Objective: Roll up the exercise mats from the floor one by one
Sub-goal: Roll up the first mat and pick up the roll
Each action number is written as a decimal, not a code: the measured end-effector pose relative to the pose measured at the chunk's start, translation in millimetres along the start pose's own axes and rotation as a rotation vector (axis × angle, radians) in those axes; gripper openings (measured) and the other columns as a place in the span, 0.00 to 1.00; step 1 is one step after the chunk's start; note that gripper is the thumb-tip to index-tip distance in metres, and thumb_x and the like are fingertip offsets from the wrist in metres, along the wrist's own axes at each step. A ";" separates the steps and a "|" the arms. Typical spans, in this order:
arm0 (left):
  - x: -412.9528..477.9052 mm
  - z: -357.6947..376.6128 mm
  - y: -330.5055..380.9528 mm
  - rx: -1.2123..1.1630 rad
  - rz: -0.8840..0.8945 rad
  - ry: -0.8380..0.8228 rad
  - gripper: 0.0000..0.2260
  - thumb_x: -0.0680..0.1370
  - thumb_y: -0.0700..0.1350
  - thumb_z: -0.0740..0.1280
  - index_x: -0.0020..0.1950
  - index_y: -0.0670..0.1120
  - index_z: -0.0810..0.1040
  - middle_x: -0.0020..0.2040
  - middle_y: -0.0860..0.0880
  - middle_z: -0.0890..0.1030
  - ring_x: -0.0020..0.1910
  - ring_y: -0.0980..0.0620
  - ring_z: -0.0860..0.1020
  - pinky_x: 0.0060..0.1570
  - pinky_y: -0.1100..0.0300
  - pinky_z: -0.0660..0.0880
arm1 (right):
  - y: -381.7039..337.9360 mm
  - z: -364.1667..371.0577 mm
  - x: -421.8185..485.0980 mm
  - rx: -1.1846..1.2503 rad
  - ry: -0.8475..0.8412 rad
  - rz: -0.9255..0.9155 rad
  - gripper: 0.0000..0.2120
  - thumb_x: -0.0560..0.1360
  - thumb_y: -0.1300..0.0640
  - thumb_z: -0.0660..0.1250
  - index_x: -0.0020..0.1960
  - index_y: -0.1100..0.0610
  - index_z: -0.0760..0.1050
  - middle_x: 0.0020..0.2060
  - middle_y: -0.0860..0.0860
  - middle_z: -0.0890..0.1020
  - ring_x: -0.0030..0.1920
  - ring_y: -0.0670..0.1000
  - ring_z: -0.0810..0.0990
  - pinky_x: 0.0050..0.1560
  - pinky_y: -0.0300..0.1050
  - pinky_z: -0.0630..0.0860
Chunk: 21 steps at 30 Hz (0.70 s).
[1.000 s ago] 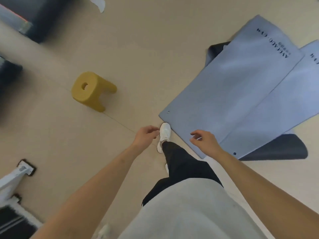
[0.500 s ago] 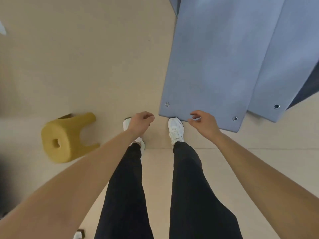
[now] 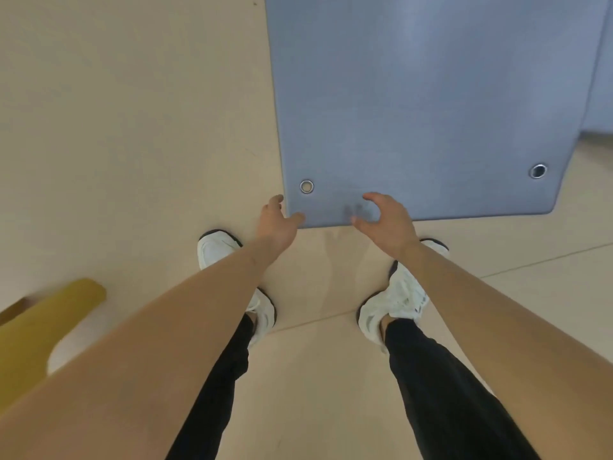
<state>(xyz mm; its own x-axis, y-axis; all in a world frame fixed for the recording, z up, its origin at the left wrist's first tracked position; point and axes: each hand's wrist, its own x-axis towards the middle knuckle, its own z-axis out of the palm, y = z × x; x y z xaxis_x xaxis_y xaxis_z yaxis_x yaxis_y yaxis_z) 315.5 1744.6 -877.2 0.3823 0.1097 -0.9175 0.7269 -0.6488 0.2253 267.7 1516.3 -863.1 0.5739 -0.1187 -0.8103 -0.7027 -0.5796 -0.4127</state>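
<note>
Head view: a flat blue foam exercise mat [image 3: 431, 94] with metal eyelets [image 3: 306, 186] lies unrolled on the beige floor [image 3: 132, 127], far and right. Its near edge is just beyond the white shoes [image 3: 215, 250]. The left hand [image 3: 278, 222] is at the mat's near left corner and the right hand [image 3: 386, 220] hovers over the near edge. Both are loosely curved and grasp nothing.

This looks like the reach before the first roll. Next, both hands need to pinch that edge and curl it tightly away. A yellow plastic stool [image 3: 39, 327] sits near left.

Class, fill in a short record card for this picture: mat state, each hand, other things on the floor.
Mat: blue foam exercise mat, flat, unrolled, metal eyelets by near edge
Left hand: open, at the mat's near left corner
Right hand: open, fingers curved, over the near edge
Other: second blue mat at right; yellow plastic stool, lower left
</note>
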 end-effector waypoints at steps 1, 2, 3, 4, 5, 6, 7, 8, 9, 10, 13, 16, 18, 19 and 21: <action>10.4 7.7 -6.2 -0.005 -0.011 0.001 0.36 0.78 0.52 0.71 0.82 0.49 0.58 0.77 0.46 0.66 0.72 0.45 0.70 0.68 0.49 0.71 | 9.2 9.7 9.2 -0.012 0.010 -0.016 0.30 0.73 0.48 0.76 0.72 0.55 0.73 0.70 0.52 0.75 0.70 0.57 0.72 0.70 0.47 0.66; 18.2 14.4 -10.8 -0.023 -0.019 -0.004 0.39 0.77 0.52 0.72 0.83 0.49 0.55 0.77 0.45 0.64 0.73 0.44 0.69 0.70 0.47 0.70 | 17.3 16.6 15.0 -0.023 0.017 -0.031 0.32 0.73 0.48 0.76 0.73 0.55 0.72 0.72 0.53 0.73 0.71 0.59 0.70 0.72 0.48 0.65; 22.9 20.0 -13.3 -0.049 -0.018 -0.007 0.42 0.74 0.54 0.73 0.83 0.49 0.55 0.75 0.45 0.63 0.72 0.43 0.70 0.70 0.45 0.71 | 25.1 21.3 19.0 -0.034 0.021 -0.046 0.33 0.73 0.49 0.77 0.74 0.55 0.71 0.74 0.53 0.71 0.73 0.59 0.68 0.73 0.49 0.64; 28.4 25.1 -17.3 -0.085 -0.018 0.005 0.44 0.71 0.55 0.74 0.82 0.50 0.57 0.72 0.46 0.64 0.70 0.44 0.71 0.69 0.45 0.72 | 31.7 23.7 21.5 -0.044 0.019 -0.061 0.34 0.73 0.49 0.77 0.75 0.55 0.70 0.76 0.53 0.69 0.74 0.59 0.66 0.74 0.49 0.63; 30.7 28.1 -18.9 -0.126 -0.010 0.022 0.45 0.67 0.56 0.75 0.80 0.49 0.60 0.68 0.48 0.66 0.68 0.44 0.73 0.68 0.45 0.74 | 37.1 24.6 22.9 -0.051 0.013 -0.069 0.35 0.72 0.49 0.78 0.76 0.54 0.69 0.77 0.52 0.67 0.75 0.58 0.65 0.74 0.49 0.62; 33.6 29.6 -20.1 -0.168 -0.002 0.047 0.43 0.65 0.57 0.75 0.76 0.49 0.65 0.65 0.49 0.68 0.66 0.44 0.74 0.66 0.46 0.75 | 41.0 24.1 23.5 -0.059 0.008 -0.074 0.36 0.72 0.49 0.78 0.76 0.53 0.68 0.78 0.51 0.66 0.76 0.57 0.64 0.74 0.48 0.62; 35.4 29.4 -20.2 -0.203 0.002 0.062 0.38 0.64 0.57 0.76 0.71 0.49 0.69 0.62 0.49 0.72 0.64 0.44 0.76 0.64 0.47 0.77 | 44.6 22.9 24.2 -0.067 0.003 -0.078 0.37 0.72 0.49 0.78 0.77 0.52 0.68 0.79 0.50 0.65 0.76 0.56 0.64 0.74 0.47 0.62; 34.5 28.0 -18.3 -0.238 0.005 0.064 0.30 0.67 0.56 0.77 0.65 0.48 0.73 0.59 0.49 0.76 0.62 0.43 0.78 0.62 0.46 0.78 | 46.4 20.9 23.3 -0.076 0.000 -0.084 0.38 0.71 0.48 0.78 0.77 0.52 0.67 0.79 0.49 0.64 0.76 0.55 0.63 0.74 0.47 0.62; 30.7 26.0 -14.7 -0.268 0.008 0.058 0.21 0.71 0.52 0.77 0.59 0.48 0.75 0.55 0.49 0.79 0.60 0.43 0.81 0.61 0.45 0.79 | 47.7 18.4 22.0 -0.081 0.002 -0.088 0.39 0.71 0.48 0.79 0.77 0.51 0.67 0.79 0.49 0.64 0.76 0.55 0.64 0.75 0.47 0.62; 26.6 23.3 -11.3 -0.303 0.020 0.045 0.13 0.75 0.47 0.75 0.55 0.48 0.76 0.53 0.49 0.81 0.57 0.45 0.82 0.61 0.45 0.79 | 48.2 15.1 19.7 -0.089 0.006 -0.096 0.40 0.70 0.48 0.79 0.77 0.51 0.67 0.79 0.49 0.65 0.76 0.56 0.64 0.75 0.48 0.62; 1.2 12.6 1.4 -0.385 0.053 0.007 0.07 0.79 0.43 0.73 0.54 0.48 0.77 0.52 0.50 0.83 0.52 0.49 0.82 0.60 0.46 0.80 | 44.6 1.6 5.0 -0.122 0.008 -0.122 0.41 0.68 0.48 0.80 0.77 0.50 0.68 0.77 0.49 0.67 0.75 0.57 0.64 0.74 0.53 0.64; -38.5 -8.2 20.3 -0.442 0.061 -0.007 0.08 0.78 0.43 0.74 0.54 0.46 0.78 0.54 0.47 0.84 0.55 0.45 0.84 0.58 0.44 0.81 | 31.6 -16.5 -20.7 -0.219 0.035 -0.190 0.40 0.67 0.49 0.81 0.75 0.52 0.70 0.75 0.52 0.70 0.72 0.59 0.67 0.70 0.60 0.68; -64.0 -33.0 33.0 -0.500 0.063 0.010 0.09 0.77 0.43 0.75 0.55 0.44 0.79 0.56 0.43 0.85 0.55 0.42 0.84 0.57 0.43 0.82 | 17.5 -30.3 -40.2 -0.304 0.076 -0.246 0.38 0.67 0.50 0.81 0.74 0.53 0.71 0.72 0.53 0.72 0.69 0.61 0.69 0.67 0.61 0.70; -76.5 -49.0 39.1 -0.544 0.057 0.021 0.10 0.77 0.43 0.74 0.55 0.42 0.79 0.55 0.42 0.85 0.54 0.42 0.85 0.56 0.45 0.82 | 10.6 -36.8 -49.6 -0.336 0.102 -0.270 0.37 0.68 0.51 0.80 0.73 0.54 0.72 0.71 0.54 0.73 0.68 0.61 0.70 0.66 0.61 0.70; -99.3 -86.9 50.5 -0.624 0.041 0.046 0.08 0.78 0.41 0.73 0.55 0.41 0.79 0.53 0.43 0.85 0.50 0.45 0.86 0.51 0.50 0.83 | -2.9 -49.3 -66.3 -0.394 0.175 -0.318 0.31 0.69 0.55 0.78 0.70 0.56 0.75 0.66 0.55 0.77 0.64 0.63 0.73 0.62 0.61 0.72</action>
<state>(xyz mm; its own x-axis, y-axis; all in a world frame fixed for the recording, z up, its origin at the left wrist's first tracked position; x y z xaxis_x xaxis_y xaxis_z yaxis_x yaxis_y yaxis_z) 363.9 1766.4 -746.3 0.4309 0.1357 -0.8921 0.9020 -0.0928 0.4215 252.4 1486.1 -787.7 0.8179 -0.0009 -0.5753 -0.2906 -0.8637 -0.4118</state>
